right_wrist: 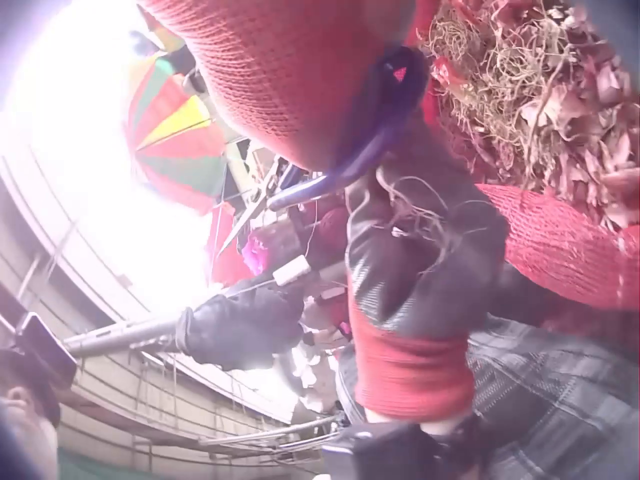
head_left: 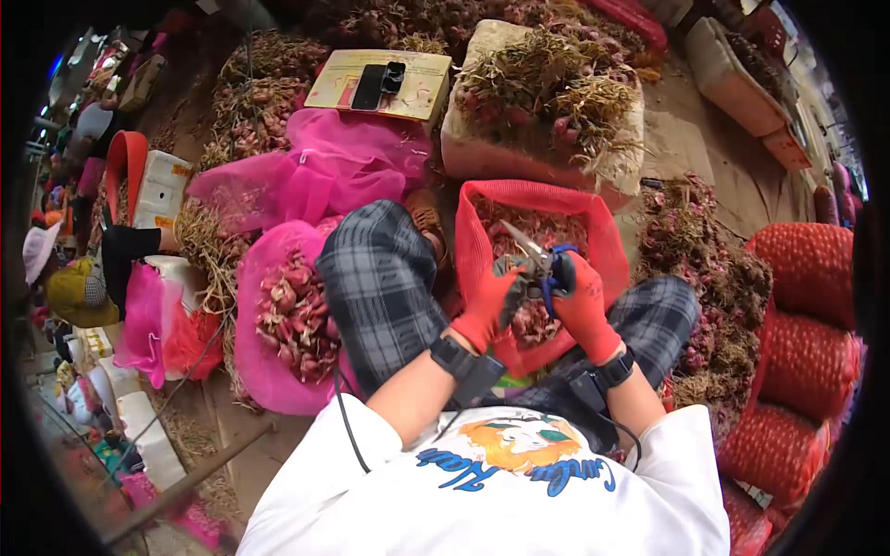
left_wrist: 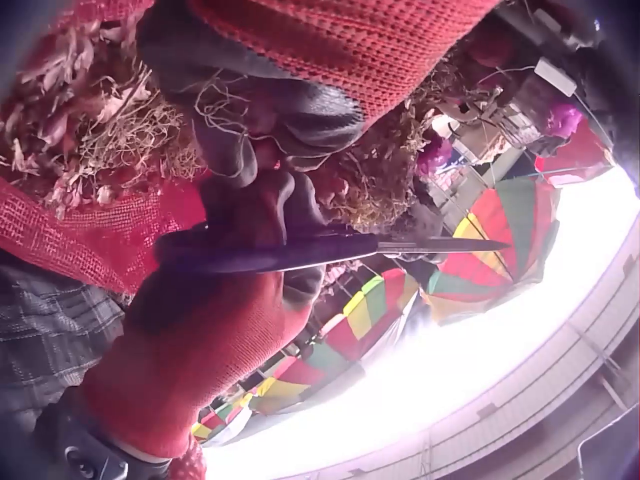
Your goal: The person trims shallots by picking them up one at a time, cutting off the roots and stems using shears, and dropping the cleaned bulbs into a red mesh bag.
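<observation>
My right hand [head_left: 584,301], in a red glove with a dark coated palm, grips scissors [head_left: 525,243] by their blue handles. Their blades are spread and point up and left in the head view. Close beside it, my left hand [head_left: 489,301], gloved alike, has its fingers curled around a small shallot, mostly hidden, with a reddish bit [left_wrist: 266,152] showing in the left wrist view. Thin dry roots [left_wrist: 225,105] cling to the left glove's fingers. Both hands are over a red mesh bag [head_left: 601,222] with its mouth spread, holding shallots and dry trimmings [head_left: 533,324].
A pink mesh bag [head_left: 246,347] of shallots stands beside the left knee. Ahead, a foam box [head_left: 468,153] bears dried shallot bunches [head_left: 556,88]; a phone [head_left: 369,88] lies on a carton [head_left: 324,83]. Filled red sacks [head_left: 802,361] are stacked at right, beside loose shallots [head_left: 705,269].
</observation>
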Motion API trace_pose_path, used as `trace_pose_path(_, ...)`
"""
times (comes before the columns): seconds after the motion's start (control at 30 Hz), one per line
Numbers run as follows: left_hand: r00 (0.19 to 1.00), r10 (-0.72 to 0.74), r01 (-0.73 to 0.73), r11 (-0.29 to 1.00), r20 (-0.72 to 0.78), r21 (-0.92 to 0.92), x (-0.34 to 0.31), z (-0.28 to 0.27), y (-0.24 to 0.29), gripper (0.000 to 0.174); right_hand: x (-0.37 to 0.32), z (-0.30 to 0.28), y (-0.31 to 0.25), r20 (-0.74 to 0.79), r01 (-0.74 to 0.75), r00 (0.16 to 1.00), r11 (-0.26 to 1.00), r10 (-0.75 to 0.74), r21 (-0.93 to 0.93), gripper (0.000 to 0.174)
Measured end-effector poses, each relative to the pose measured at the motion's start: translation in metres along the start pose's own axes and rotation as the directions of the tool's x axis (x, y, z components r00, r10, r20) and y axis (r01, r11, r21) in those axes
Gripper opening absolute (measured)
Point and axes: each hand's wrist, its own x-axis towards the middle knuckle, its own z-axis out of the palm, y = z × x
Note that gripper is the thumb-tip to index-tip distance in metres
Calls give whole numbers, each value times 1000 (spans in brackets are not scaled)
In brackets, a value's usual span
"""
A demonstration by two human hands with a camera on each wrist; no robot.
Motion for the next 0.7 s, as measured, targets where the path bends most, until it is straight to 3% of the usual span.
trace_pose_path(0.03, 990, -31, 35, 999, 138, -25, -17, 0, 10, 14, -13, 2, -12, -25, 54, 998, 997, -55, -56, 27)
trace_pose_path(0.2, 972, 39, -62, 994, 232, 94, -77, -3, 16, 17, -58, 21, -43, -116, 55, 991, 996, -63, -72, 32)
trace_pose_path(0.33, 959, 130, -165, 978, 252, 126, -104, -17, 8, 17, -74, 36, -56, -28, -95, 994, 978, 101, 184, 28)
trace_pose_path(0.43, 927, 118, -129, 992, 355, 6, -98, -28, -1, 18, -77, 37, -58, 69, -243, 969, 853, 239, 461, 24)
trace_pose_path(0.47, 874, 138, -108, 990, 466, -89, -83, -37, -10, 20, -77, 33, -61, 88, -278, 958, 807, 273, 521, 23)
trace_pose_path(0.57, 885, 65, -14, 993, 461, -114, -110, -12, 12, 20, -77, 26, -76, 93, -331, 929, 689, 359, 644, 21)
trace_pose_path(0.67, 808, 207, -330, 935, 552, 132, -114, -8, 16, 21, -80, 24, -76, 38, -323, 923, 715, 383, 620, 21)
trace_pose_path(0.7, 821, 173, -252, 965, 544, 74, -105, -15, 11, 21, -79, 25, -75, 17, -312, 928, 752, 372, 581, 20)
